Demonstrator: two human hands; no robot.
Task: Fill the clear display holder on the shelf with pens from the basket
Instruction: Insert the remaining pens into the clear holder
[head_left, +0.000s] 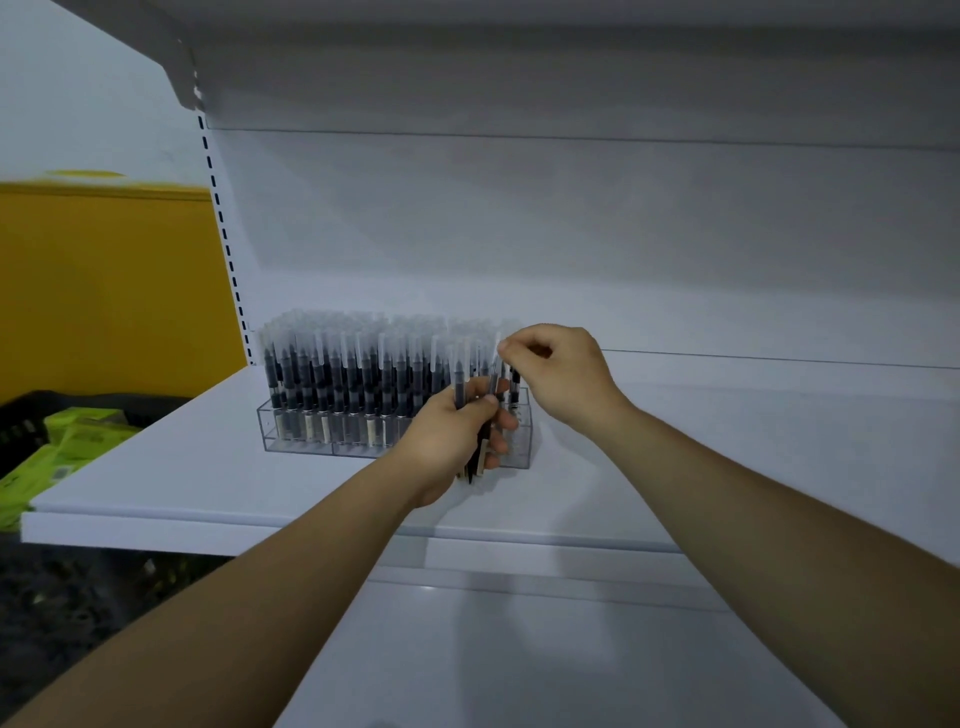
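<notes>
- A clear display holder stands on the white shelf, towards its left side and close to the slotted upright.
- The holder is a low, transparent box, and through its front wall we can see the pale lower ends of the pens.
- It is packed row on row with upright pens: dark barrels under frosted, see-through caps that rise well above its rim.
- At the holder's right end, our left hand grips a small bundle of pens, its fingers curled round the barrels. The bundle's tips hang just in front of the holder wall.
- Our right hand is above that end, its fingers pinching the cap of a single pen that stands upright. We cannot tell whether it belongs to the bundle or to the holder.
- Lower left, beyond the shelf edge, a dark basket holds bright green packets.
</notes>
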